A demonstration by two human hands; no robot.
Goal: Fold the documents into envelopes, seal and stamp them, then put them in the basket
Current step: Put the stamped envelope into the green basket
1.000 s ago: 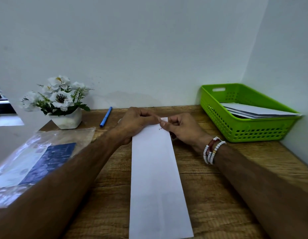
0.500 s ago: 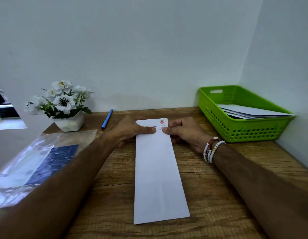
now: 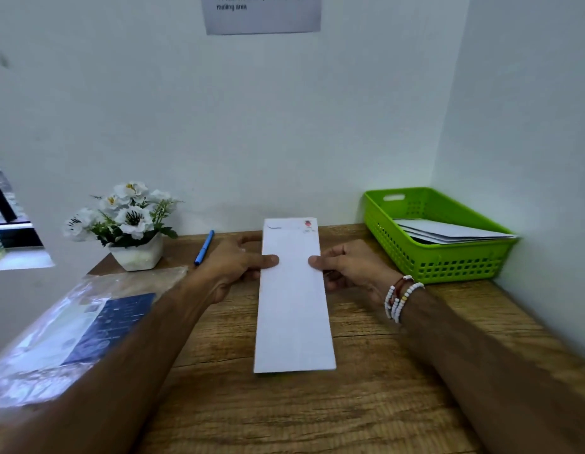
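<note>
Left hand (image 3: 232,267): I see it pinching the left edge of the envelope (image 3: 294,316)
Right hand (image 3: 350,270): pinching the right edge
Envelope: between both hands, over the table (image 3: 383,404), stamp (image 3: 307,223) at far corner
Basket (image 3: 448,267): far right, apart

a wooden desk (image 3: 366,404) stands in a corner of pale walls, and a printed notice (image 3: 261,14) is stuck high on the back wall, cut off by the top edge, its text only partly readable. at the back left of the desk a white pot (image 3: 138,255) holds white flowers (image 3: 130,213) with green leaves, and a blue pen (image 3: 204,247) lies just right of it, angled toward the wall. nearer on the left lies a clear plastic packet (image 3: 45,355) with a dark blue card (image 3: 114,326) inside.
</note>
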